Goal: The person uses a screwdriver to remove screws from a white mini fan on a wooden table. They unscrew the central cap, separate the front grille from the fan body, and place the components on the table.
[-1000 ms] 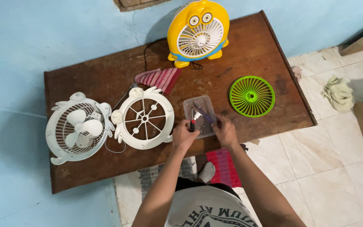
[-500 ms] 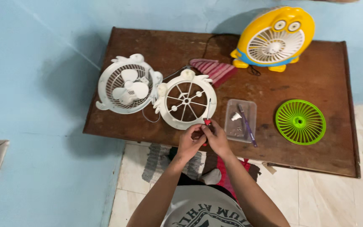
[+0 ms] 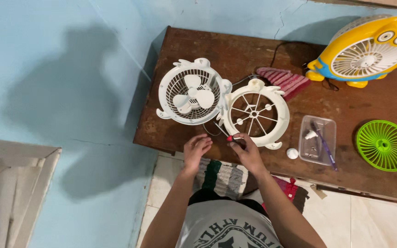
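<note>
I see a small screwdriver (image 3: 226,135) with a red handle pinched in the fingers of the right hand (image 3: 247,151), its thin shaft slanting up and left toward the gap between the two white fan parts, over the near edge of the brown wooden table (image 3: 235,50). The left hand (image 3: 195,149) sits just beside it at the table edge, fingers loosely curled, holding nothing that I can make out. Just above the right hand lies the white front frame (image 3: 254,112), a ring with thin spokes, flat on the table. Touching it on the left is the white fan body (image 3: 190,97) with its blades showing behind a grille. A small white round cap (image 3: 292,153) lies to the right of the right hand, near the table edge. Next to it stands a clear plastic tray (image 3: 318,140) with a purple pen-like tool inside. Farther right lies a green round grille (image 3: 384,145). A pink striped cloth (image 3: 285,79) and a yellow fan (image 3: 366,48) sit at the far side.
</note>
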